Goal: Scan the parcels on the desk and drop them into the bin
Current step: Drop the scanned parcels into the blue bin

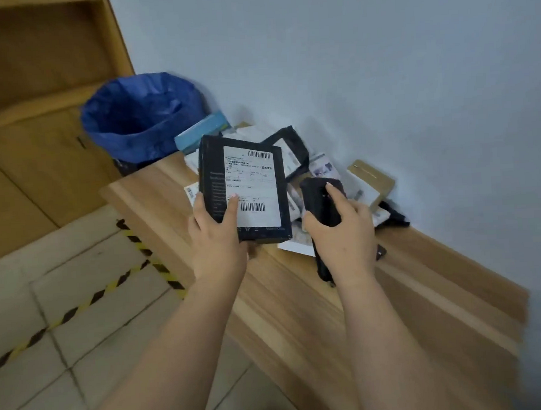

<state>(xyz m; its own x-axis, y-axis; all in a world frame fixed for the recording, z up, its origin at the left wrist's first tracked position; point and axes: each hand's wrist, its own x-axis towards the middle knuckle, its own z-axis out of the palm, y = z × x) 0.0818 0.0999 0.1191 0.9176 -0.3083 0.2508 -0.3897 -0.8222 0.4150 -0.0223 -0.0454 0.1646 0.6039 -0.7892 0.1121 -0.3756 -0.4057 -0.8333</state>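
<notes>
My left hand holds a flat black parcel above the wooden desk, its white label with two barcodes facing me. To its right, my right hand grips a black handheld scanner, with the index finger resting on top. Behind both hands a pile of other parcels lies against the wall: white bags, a black bag, and a brown box. A bin lined with a blue bag stands on the floor past the desk's far left end, open at the top.
A light blue box lies at the pile's far edge, next to the bin. A wooden cabinet fills the upper left. Black-and-yellow tape crosses the tiled floor left of the desk. The grey wall runs along the desk's right side.
</notes>
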